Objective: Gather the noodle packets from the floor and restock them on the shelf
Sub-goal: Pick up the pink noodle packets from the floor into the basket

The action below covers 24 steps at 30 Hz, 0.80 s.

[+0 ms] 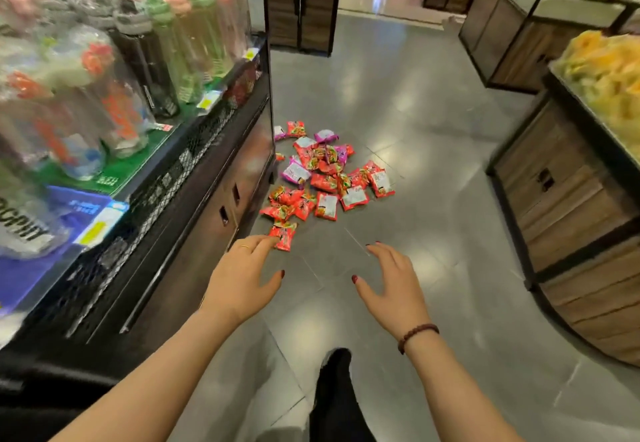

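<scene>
**Q:** Head view. Where do the noodle packets (322, 171) lie?

**A:** I see them in a loose heap on the grey floor (415, 95), mostly red and a few purple. They are just beside the foot of the dark shelf unit (207, 206) on my left, which carries wrapped bottles (138, 60) on top. A wooden stand (561, 199) is well apart on the right.

**Q:** And the hands?

**A:** Both are stretched forward, palms down, fingers spread and relaxed, holding nothing. The left hand (242, 278), with a ring (244, 246), overlaps the nearest packet (283, 235) at its fingertip; I cannot tell whether it touches. The right hand (391, 285), with a bead bracelet (417, 336) at the wrist, is over bare floor, short of the heap.
</scene>
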{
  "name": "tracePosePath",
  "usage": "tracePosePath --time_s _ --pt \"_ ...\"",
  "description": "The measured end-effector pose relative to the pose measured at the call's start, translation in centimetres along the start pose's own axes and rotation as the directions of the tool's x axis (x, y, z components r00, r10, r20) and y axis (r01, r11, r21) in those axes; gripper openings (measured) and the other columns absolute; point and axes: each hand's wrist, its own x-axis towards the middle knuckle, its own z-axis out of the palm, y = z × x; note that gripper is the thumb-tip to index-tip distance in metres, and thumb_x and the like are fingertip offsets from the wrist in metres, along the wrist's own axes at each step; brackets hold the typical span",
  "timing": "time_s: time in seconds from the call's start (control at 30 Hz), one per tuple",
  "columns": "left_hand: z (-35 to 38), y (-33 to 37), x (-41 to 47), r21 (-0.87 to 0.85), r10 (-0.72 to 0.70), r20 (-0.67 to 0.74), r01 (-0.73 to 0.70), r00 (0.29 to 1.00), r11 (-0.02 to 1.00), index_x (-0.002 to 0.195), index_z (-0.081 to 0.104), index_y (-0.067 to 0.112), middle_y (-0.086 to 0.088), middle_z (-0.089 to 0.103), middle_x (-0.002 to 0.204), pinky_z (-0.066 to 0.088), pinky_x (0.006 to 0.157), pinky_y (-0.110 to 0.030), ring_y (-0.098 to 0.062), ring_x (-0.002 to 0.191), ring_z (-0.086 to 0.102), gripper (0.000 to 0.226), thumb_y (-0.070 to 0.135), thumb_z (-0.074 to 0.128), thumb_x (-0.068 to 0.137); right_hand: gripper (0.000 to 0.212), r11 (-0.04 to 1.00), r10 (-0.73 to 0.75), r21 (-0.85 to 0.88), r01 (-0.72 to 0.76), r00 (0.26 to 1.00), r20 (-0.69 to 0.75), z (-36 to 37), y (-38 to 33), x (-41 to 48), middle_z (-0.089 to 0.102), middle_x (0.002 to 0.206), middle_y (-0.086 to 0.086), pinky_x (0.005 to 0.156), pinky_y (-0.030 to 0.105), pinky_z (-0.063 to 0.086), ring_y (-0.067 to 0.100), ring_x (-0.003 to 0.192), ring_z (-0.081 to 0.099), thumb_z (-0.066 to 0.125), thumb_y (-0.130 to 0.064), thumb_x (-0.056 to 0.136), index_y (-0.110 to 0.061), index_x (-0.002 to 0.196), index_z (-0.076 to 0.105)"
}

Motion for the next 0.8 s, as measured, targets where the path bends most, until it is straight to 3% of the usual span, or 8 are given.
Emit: tracePosePath --time_s 0.13,0.3,0.47,0.8 --pt "1.9 0.7 8.5 -0.011 -0.060 -0.004 0.060 0.998 0.998 0.127 0.059 0.013 -0.006 0.062 0.123 0.050 0.090 -0.039 -0.030 0.111 0.058 0.054 0.036 0.067 0.078 0.053 1.000 0.002 -0.004 -0.002 1.000 0.010 -1.5 3.7 9.2 0.044 0.142 0.002 0.108 0.024 0.025 0.021 0.132 0.037 0.066 -0.030 0.087 -0.016 0.135 0.048" --pt "2.7 2.4 17.8 -0.028 -0.120 -0.051 0.118 0.991 0.993 0.128 0.060 0.014 -0.005 0.062 0.126 0.048 0.092 -0.038 -0.028 0.117 0.057 0.055 0.025 0.077 0.077 0.052 0.999 -0.022 0.026 0.022 0.999 0.026 -3.5 6.9 19.2 0.049 0.138 0.004 0.103 0.022 0.026 0.022 0.129 0.041 0.068 -0.027 0.086 -0.013 0.133 0.051" --pt "4.4 1.7 24.9 -0.034 -0.158 0.040 0.160 0.987 0.987 0.133 0.057 0.015 -0.006 0.059 0.130 0.048 0.092 -0.037 -0.028 0.120 0.054 0.056 0.030 0.073 0.082 0.048 0.997 -0.024 0.072 0.022 0.999 0.031 -3.7 8.7 26.5 0.052 0.132 0.002 0.099 0.018 0.024 0.021 0.124 0.044 0.069 -0.025 0.085 -0.014 0.129 0.053" --pt "8.4 -4.9 43.5 -0.090 -0.196 0.068 0.201 0.978 0.975 0.132 0.056 0.011 -0.009 0.059 0.128 0.045 0.094 -0.039 -0.029 0.120 0.053 0.055 0.033 0.066 0.083 0.047 0.999 -0.043 0.006 0.043 0.998 0.051 -2.7 12.1 45.0 0.056 0.127 0.003 0.100 0.030 0.034 0.024 0.119 0.047 0.068 -0.025 0.084 -0.016 0.127 0.053"
